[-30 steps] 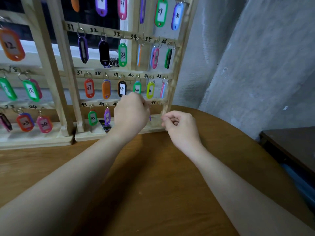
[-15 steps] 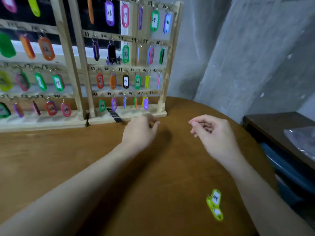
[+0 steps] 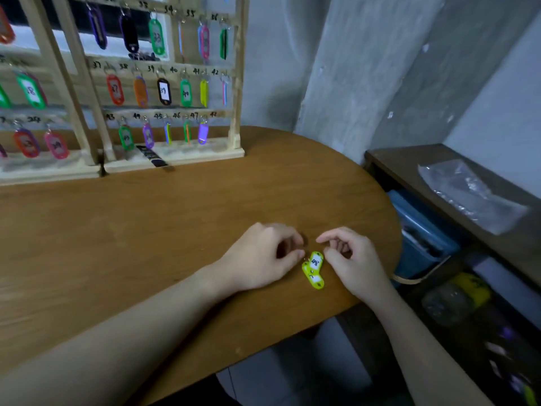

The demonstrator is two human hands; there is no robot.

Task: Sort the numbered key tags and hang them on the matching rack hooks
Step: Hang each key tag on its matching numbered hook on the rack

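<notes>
Two yellow-green key tags (image 3: 313, 269) lie overlapped on the wooden table (image 3: 146, 230) near its right edge; the upper one reads 48. My left hand (image 3: 263, 257) rests on the table just left of them, fingers loosely curled, thumb tip beside the tags' ring end. Just right of them is my right hand (image 3: 352, 259), fingers loosely curled, thumb next to tag 48. Neither hand grips a tag. The wooden rack (image 3: 238, 83) stands at the back, with coloured tags on its numbered hooks. A purple tag (image 3: 203, 133) hangs at 47, and hook 48 (image 3: 215, 116) is bare.
A black strip (image 3: 153, 156) lies on the rack's base. Right of the table stands a dark shelf (image 3: 409, 159) with a clear plastic bag (image 3: 468, 194), and a blue bin (image 3: 421, 232) sits below. A grey concrete wall (image 3: 351, 68) rises behind.
Both hands have come back from the rack's bottom row to the near right of the table, either side of the two yellow-green tags. The view has tilted down.
</notes>
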